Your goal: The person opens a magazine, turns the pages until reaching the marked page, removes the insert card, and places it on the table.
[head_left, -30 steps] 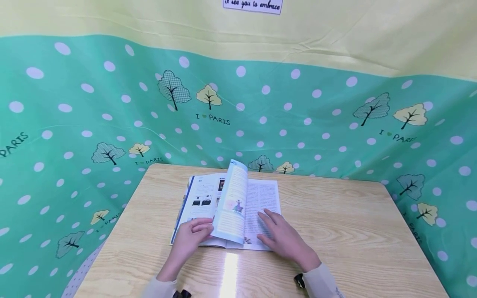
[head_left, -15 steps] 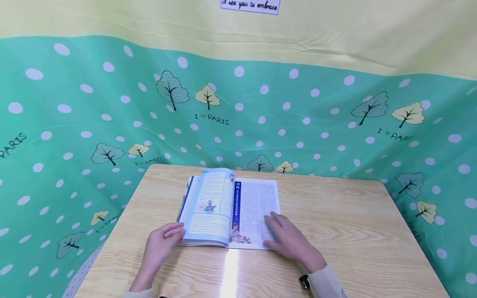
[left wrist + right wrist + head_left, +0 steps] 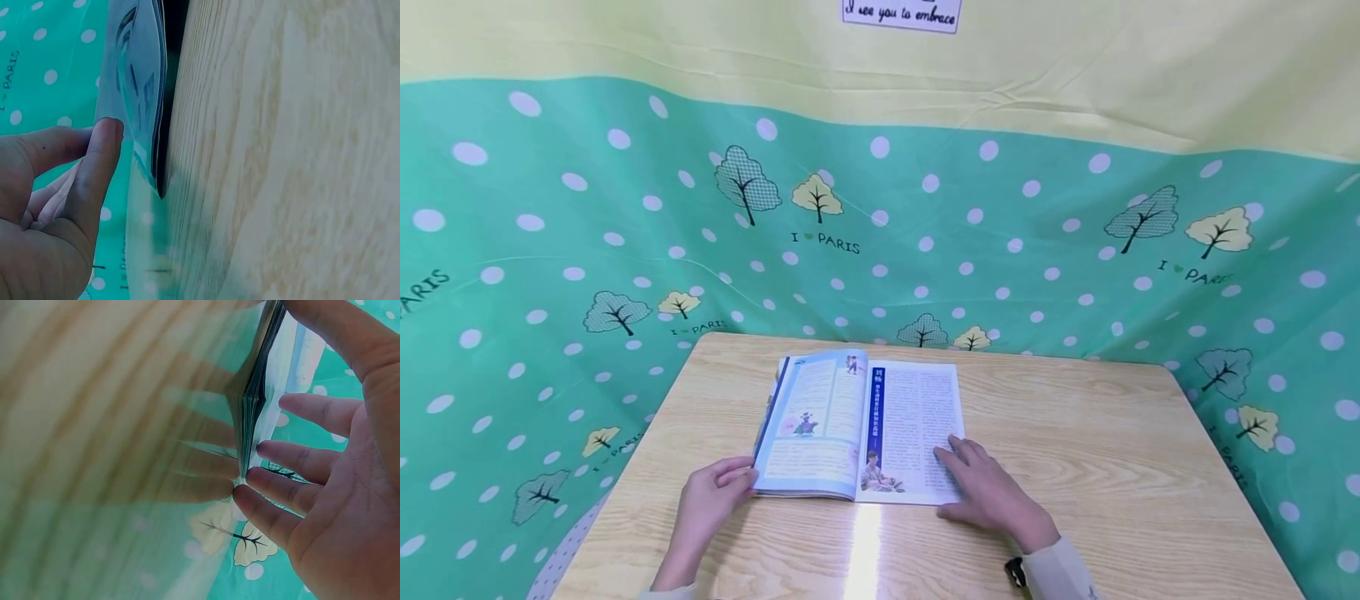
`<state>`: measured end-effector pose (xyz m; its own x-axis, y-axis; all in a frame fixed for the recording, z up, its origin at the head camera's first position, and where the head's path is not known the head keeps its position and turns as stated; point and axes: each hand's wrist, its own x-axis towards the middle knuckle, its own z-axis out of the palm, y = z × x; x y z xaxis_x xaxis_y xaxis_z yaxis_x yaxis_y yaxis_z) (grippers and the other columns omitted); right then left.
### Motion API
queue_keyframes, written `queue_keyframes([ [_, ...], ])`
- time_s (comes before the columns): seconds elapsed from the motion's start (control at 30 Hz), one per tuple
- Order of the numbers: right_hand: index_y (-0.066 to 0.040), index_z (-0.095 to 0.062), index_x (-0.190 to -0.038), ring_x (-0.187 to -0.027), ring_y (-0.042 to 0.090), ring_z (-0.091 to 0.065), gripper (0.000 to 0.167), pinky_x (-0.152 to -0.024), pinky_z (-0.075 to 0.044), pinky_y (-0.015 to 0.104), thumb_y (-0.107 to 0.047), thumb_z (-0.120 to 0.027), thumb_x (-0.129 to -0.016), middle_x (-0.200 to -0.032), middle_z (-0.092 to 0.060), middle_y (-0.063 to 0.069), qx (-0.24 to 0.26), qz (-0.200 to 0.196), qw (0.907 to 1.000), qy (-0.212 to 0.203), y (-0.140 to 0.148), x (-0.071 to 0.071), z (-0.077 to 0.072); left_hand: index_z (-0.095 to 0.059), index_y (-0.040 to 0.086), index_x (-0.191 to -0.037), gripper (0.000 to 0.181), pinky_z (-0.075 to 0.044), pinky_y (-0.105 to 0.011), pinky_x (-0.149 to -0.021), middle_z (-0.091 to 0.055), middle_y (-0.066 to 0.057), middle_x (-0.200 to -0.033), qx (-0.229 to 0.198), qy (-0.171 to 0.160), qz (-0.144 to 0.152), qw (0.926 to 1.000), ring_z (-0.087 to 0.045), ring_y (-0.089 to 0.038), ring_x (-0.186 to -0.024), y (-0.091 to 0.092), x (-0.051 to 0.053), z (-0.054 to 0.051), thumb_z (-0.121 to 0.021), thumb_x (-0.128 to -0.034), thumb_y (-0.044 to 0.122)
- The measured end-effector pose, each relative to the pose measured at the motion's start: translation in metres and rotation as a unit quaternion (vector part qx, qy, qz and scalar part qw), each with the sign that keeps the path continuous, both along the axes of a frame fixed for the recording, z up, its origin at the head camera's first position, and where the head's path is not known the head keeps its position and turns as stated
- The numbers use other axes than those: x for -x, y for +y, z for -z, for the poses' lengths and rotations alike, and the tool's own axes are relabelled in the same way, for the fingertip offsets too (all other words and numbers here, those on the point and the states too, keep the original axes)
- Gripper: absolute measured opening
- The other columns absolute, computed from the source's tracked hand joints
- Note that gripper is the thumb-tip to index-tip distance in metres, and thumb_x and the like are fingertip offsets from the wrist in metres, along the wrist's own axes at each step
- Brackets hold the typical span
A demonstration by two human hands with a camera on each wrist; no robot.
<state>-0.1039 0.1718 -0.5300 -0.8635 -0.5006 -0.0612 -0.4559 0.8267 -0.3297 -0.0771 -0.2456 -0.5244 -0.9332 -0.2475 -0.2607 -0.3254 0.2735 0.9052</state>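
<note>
"Now, status of the magazine (image 3: 891, 429)?"

"Open, lower centre of frame. Its blue-bordered page (image 3: 811, 423), previously raised, lies left. Left hand (image 3: 711, 500) pinches the page's lower-left corner; right hand (image 3: 992, 492), fingers spread, touches lower right."

1. A pale, wood-grained worktop (image 3: 1097, 450) is spreading out, its far corners showing rounded.
2. A green cloth (image 3: 1037, 250) with whitish dots is hanging behind the far edge and down past the left and right edges.
3. A creased cream band (image 3: 700, 50) is running above the green.
4. A white label (image 3: 901, 14), high above the far edge, is reading "I see you to embrace".
5. A printed checked tree (image 3: 922, 331) and a yellow tree (image 3: 973, 338) are showing just behind the far edge.
6. Lettering (image 3: 826, 242) higher up is spelling "I PARIS" around a small heart.
7. A streak of glare (image 3: 862, 550) is stretching toward the near edge.
8. Pale spotted fabric (image 3: 568, 546) is showing beside the left edge, low down.
</note>
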Motion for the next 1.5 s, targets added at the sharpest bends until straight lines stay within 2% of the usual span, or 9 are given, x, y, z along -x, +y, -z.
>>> queue_keyframes([
  [0.23, -0.004, -0.049, -0.145, -0.138, 0.043, -0.037, 0.081, -0.112, -0.038, 0.058, -0.042, -0.082, -0.082, -0.151, -0.038, 0.026, 0.000, 0.004, 1.0000, 0.001, -0.001, -0.001, -0.001, -0.064, -0.008, -0.122, 0.035, -0.063, -0.027, -0.072, -0.072, -0.020, -0.105, 0.014, -0.011, -0.010, 0.9998, -0.073, -0.024, -0.086, -0.005, 0.000, 0.005, -0.070, -0.0921, 0.007],
  [0.4, -0.005, -0.048, -0.147, -0.139, 0.042, -0.035, 0.080, -0.114, -0.037, 0.057, -0.044, -0.079, -0.085, -0.153, -0.037, 0.025, -0.001, 0.004, 0.9998, -0.017, 0.001, -0.001, -0.003, -0.064, -0.008, -0.122, 0.035, -0.063, -0.027, -0.072, -0.073, -0.019, -0.104, 0.021, -0.013, -0.007, 0.9997, -0.073, -0.024, -0.084, -0.008, 0.000, 0.008, -0.069, -0.0924, 0.008],
  [0.57, -0.005, -0.049, -0.146, -0.138, 0.042, -0.038, 0.074, -0.114, -0.036, 0.058, -0.043, -0.076, -0.088, -0.151, -0.040, 0.025, 0.026, 0.000, 0.9991, -0.033, 0.005, -0.001, -0.006, -0.063, -0.008, -0.123, 0.035, -0.063, -0.026, -0.071, -0.073, -0.018, -0.103, 0.037, -0.018, -0.002, 0.9992, -0.073, -0.023, -0.082, -0.010, 0.000, 0.008, -0.069, -0.0925, 0.010],
  [0.73, -0.005, -0.052, -0.143, -0.134, 0.038, -0.045, 0.066, -0.112, -0.040, 0.054, -0.042, -0.071, -0.092, -0.146, -0.049, 0.020, 0.051, 0.006, 0.9982, -0.031, 0.010, 0.000, -0.007, -0.063, -0.008, -0.123, 0.035, -0.063, -0.026, -0.071, -0.073, -0.019, -0.103, 0.033, -0.022, -0.003, 0.9992, -0.073, -0.023, -0.083, -0.010, 0.000, 0.008, -0.069, -0.0924, 0.009],
  [0.9, -0.008, -0.056, -0.141, -0.128, 0.032, -0.052, 0.061, -0.107, -0.047, 0.050, -0.043, -0.070, -0.094, -0.139, -0.057, 0.014, 0.070, 0.046, 0.9964, -0.010, 0.011, 0.001, -0.009, -0.063, -0.008, -0.123, 0.038, -0.063, -0.027, -0.072, -0.073, -0.019, -0.104, 0.028, -0.023, -0.001, 0.9993, -0.073, -0.024, -0.086, -0.010, 0.001, 0.008, -0.071, -0.0919, 0.012],
  [1.13, -0.006, -0.056, -0.140, -0.127, 0.034, -0.053, 0.063, -0.106, -0.048, 0.051, -0.046, -0.069, -0.094, -0.137, -0.057, 0.016, 0.059, 0.106, 0.9918, 0.039, 0.012, 0.004, -0.009, -0.066, 0.000, -0.124, 0.042, -0.058, -0.020, -0.073, -0.073, -0.014, -0.108, 0.098, -0.013, 0.013, 0.9950, -0.072, -0.024, -0.095, -0.011, 0.001, 0.002, -0.071, -0.0936, 0.028],
  [1.33, -0.002, -0.058, -0.136, -0.120, 0.037, -0.058, 0.065, -0.099, -0.053, 0.054, -0.050, -0.068, -0.093, -0.129, -0.063, 0.019, 0.067, 0.152, 0.9850, 0.048, 0.012, 0.007, -0.011, -0.067, 0.001, -0.125, 0.043, -0.059, -0.020, -0.074, -0.073, -0.015, -0.110, 0.058, 0.003, 0.008, 0.9983, -0.071, -0.022, -0.095, -0.002, 0.007, -0.006, -0.072, -0.0936, 0.030],
  [1.5, -0.007, -0.067, -0.121, -0.103, 0.030, -0.066, 0.057, -0.085, -0.060, 0.048, -0.056, -0.065, -0.092, -0.112, -0.070, 0.012, 0.065, 0.185, 0.9795, 0.046, 0.007, 0.009, -0.013, -0.067, -0.001, -0.123, 0.041, -0.060, -0.021, -0.076, -0.073, -0.015, -0.108, 0.021, 0.021, 0.015, 0.9994, -0.072, -0.024, -0.094, 0.012, 0.012, -0.010, -0.074, -0.0926, 0.025],
])
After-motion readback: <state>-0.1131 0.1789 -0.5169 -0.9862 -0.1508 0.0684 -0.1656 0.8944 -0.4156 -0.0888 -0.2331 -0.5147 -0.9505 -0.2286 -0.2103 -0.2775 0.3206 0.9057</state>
